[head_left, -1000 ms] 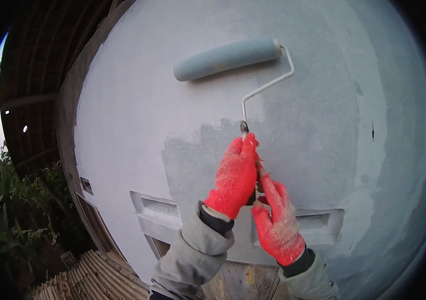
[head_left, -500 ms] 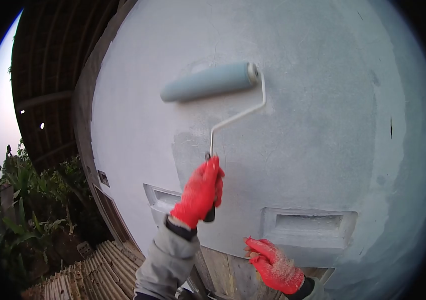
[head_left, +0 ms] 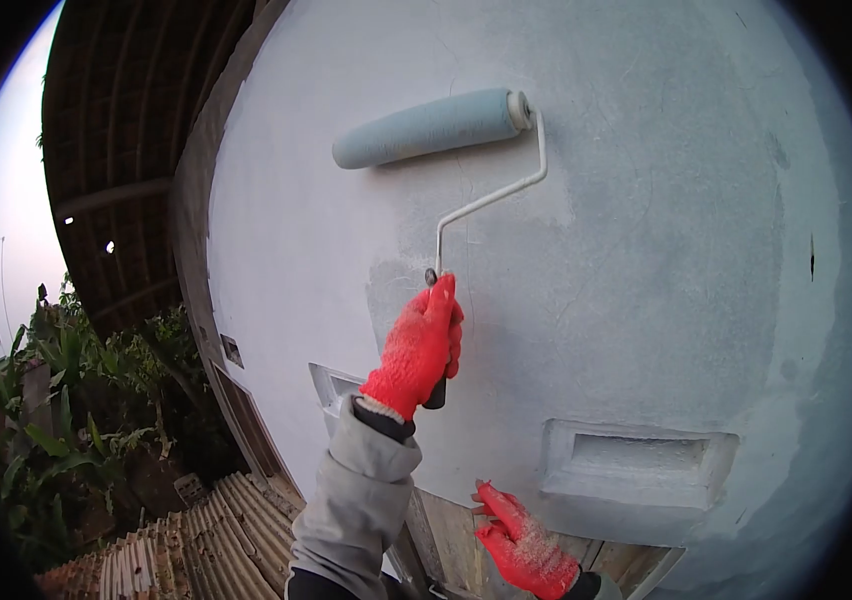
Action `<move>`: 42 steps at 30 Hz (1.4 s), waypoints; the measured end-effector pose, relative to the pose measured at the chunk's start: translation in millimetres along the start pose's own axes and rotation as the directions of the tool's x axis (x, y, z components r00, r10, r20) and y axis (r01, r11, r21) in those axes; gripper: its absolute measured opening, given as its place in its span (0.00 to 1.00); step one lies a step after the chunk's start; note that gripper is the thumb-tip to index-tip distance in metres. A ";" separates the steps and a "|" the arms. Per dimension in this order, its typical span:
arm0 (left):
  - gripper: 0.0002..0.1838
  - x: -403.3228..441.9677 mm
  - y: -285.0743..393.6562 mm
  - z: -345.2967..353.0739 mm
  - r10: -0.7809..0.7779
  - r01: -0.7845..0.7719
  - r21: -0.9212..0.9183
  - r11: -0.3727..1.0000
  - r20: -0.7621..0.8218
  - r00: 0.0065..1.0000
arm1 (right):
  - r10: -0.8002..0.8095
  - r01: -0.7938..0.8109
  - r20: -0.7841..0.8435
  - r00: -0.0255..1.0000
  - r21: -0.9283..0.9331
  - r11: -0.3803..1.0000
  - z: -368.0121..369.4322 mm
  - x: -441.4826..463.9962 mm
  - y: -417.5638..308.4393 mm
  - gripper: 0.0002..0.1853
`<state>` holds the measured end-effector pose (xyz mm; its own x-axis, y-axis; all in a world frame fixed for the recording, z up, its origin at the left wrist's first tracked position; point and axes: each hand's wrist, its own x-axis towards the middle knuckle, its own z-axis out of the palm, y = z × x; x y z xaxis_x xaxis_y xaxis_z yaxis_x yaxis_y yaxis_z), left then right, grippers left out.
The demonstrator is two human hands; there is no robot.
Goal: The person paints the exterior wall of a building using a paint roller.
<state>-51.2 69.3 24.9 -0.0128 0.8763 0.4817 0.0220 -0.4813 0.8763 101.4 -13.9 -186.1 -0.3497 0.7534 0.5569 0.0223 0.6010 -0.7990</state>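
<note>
My left hand, in a red glove, is wrapped round the dark handle of a paint roller. The roller's pale blue sleeve lies against the white and grey wall, tilted slightly up to the right, and its white wire frame bends down to the handle. Lower right, my right hand, also red-gloved, is off the roller, with its fingers apart and partly curled and nothing visible between them. It is just below and left of a recessed vent.
A second recess is partly behind my left forearm. Wooden boards stand below the wall. At the left are a corrugated roof, green plants and a dark roof overhang.
My right hand has let go of the handle and moved down. The roller went down and left, then back up a little with my left hand. The view has shifted left.
</note>
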 end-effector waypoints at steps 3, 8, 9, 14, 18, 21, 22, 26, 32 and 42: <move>0.27 -18.4 -22.9 4.8 0.019 -0.017 -0.032 0.999 0.057 0.998 | -0.001 0.001 -0.015 1.000 -0.044 0.999 3.2 -6.3 23.8 0.30; 0.24 -78.4 -104.1 4.2 -0.203 0.204 -0.024 0.979 0.048 0.978 | 0.082 -0.082 -0.026 0.996 -0.017 0.996 12.4 -27.6 44.9 0.31; 0.24 -75.7 -96.4 1.3 -0.186 0.187 -0.017 0.982 0.049 0.981 | 0.118 -0.117 -0.005 0.993 0.024 0.993 15.0 -29.6 48.8 0.31; 0.26 -22.0 -2.0 2.3 -0.033 0.033 0.027 0.999 -0.002 0.999 | -0.132 0.131 0.000 0.991 -0.125 0.983 26.7 -35.2 49.3 0.29; 0.25 -19.8 21.0 24.5 -0.007 0.009 -0.063 0.998 0.041 0.999 | -0.227 0.196 -0.124 0.966 -0.219 0.956 23.9 -38.1 13.4 0.28; 0.25 -17.3 29.5 38.5 0.005 -0.005 -0.002 1.000 0.098 0.995 | -0.311 0.260 -0.149 0.939 -0.287 0.922 12.8 -31.0 7.9 0.28; 0.26 -13.4 32.9 43.0 0.018 -0.024 0.051 0.998 0.111 0.994 | -0.310 0.256 -0.150 0.939 -0.298 0.920 9.1 -32.2 6.6 0.28; 0.26 -5.3 33.9 46.8 0.064 -0.051 -0.072 0.996 0.181 0.981 | -0.120 0.104 -0.192 0.974 -0.092 0.990 3.1 -35.5 7.3 0.25; 0.27 -43.0 -23.1 34.4 -0.158 0.184 -0.072 0.980 0.273 0.949 | 0.023 -0.018 -0.167 0.986 0.032 0.999 12.9 -49.0 37.4 0.26; 0.28 -15.9 31.6 17.3 0.003 0.066 -0.185 0.981 0.347 0.938 | 0.094 -0.073 -0.096 0.991 0.203 0.976 22.3 -49.0 34.4 0.28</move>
<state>-33.0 40.6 44.7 0.3350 0.8281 0.4495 -0.1642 -0.4184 0.8933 98.4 -36.1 -246.0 -0.2544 0.8289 0.4983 -0.1425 0.4775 -0.8670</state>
